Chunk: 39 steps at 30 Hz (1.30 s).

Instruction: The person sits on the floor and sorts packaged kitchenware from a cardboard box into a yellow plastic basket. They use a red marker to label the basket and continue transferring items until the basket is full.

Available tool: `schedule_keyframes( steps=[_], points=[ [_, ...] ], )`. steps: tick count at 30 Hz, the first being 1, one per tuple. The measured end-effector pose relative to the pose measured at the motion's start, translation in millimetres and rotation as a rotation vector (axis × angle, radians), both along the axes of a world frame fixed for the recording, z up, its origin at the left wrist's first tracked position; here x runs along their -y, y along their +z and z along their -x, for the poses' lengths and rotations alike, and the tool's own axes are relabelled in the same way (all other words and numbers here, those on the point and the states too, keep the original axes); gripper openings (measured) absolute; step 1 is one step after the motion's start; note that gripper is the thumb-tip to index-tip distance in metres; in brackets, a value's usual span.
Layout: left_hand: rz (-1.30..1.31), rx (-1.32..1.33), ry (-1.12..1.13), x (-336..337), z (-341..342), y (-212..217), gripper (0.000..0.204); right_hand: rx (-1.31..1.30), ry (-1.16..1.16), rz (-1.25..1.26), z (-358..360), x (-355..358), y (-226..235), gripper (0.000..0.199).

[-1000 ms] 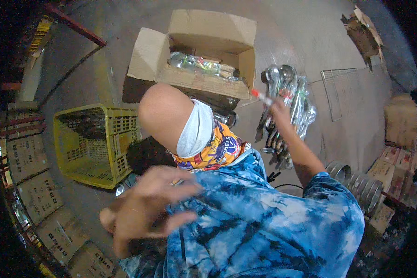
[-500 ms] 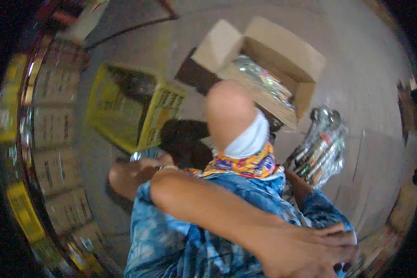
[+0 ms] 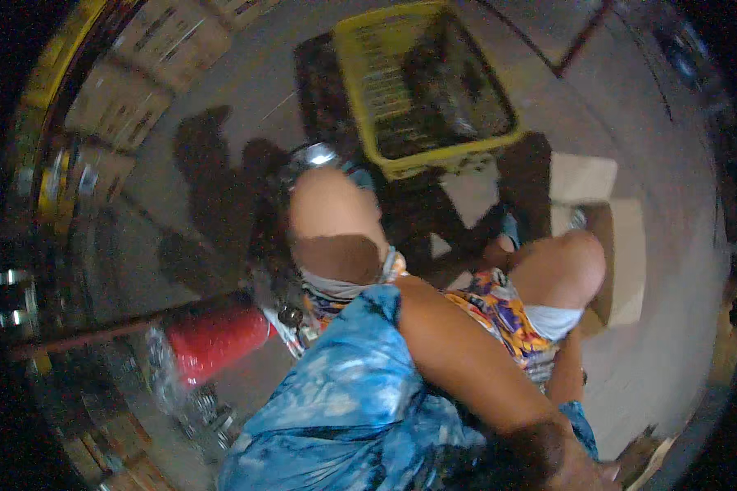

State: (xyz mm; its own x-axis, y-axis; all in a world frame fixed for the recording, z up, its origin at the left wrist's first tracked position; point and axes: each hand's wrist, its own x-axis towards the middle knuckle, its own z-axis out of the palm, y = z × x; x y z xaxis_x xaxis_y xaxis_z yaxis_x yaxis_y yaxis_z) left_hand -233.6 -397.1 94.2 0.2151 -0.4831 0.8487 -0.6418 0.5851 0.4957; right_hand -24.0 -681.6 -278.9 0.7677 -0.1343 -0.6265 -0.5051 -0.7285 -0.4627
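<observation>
On the floor at the right, just past the bare right knee (image 3: 580, 260), an open cardboard box (image 3: 626, 262), partly covered by that knee, with a flap folded out. Below it, right forearm (image 3: 567, 376) running up from a blue sleeve and out of sight behind the leg. Right hand hidden there, so impossible to tell whether open, closed or gripping anything.

Slanting across the body, left forearm (image 3: 483, 364), ending at the lower edge in the left hand (image 3: 577, 473), blurred and partly in shadow, fingertips toward the right. Cannot tell how far open or closed, nor whether holding anything. Near those fingertips, off to the right, a ragged piece of cardboard (image 3: 653, 465).

Beneath the left forearm, a blue tie-dyed shirt (image 3: 327, 376); over the thighs, patterned shorts (image 3: 499, 315) with a pale hem. Beyond the knees, a yellow plastic crate (image 3: 450, 158), open mouth showing, dark inside. Well to the left, a red bundle (image 3: 217, 348) in shiny wrap, just beside a dark red bar (image 3: 123, 327). At the upper left, stacked cartons (image 3: 172, 41), dim and blurred.
</observation>
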Motion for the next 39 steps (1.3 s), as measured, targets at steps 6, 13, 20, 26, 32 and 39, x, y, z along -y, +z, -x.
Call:
schedule_keyframes(
  steps=[6,13,20,26,32,39],
  points=[
    [0.033,0.073,0.093,-48,16,21,0.029,0.447,0.283,-0.164,-128,-152,225,0.045],
    [0.219,0.09,0.265,-167,41,25,0.026,0.614,0.909,-0.317,-47,-386,313,0.043],
    [-0.066,-0.853,1.625,-387,140,-133,0.031,0.375,0.975,-0.311,10,-417,277,0.04],
    [-0.021,-1.185,2.156,-426,185,-202,0.027,0.437,1.351,-0.264,65,-476,271,0.035],
    [-0.032,-0.645,2.317,-404,126,-96,0.028,0.514,1.366,-0.431,73,-490,276,0.035],
    [0.395,0.501,1.198,-339,19,92,0.027,0.619,1.409,-0.398,60,-467,216,0.037]
  ],
)
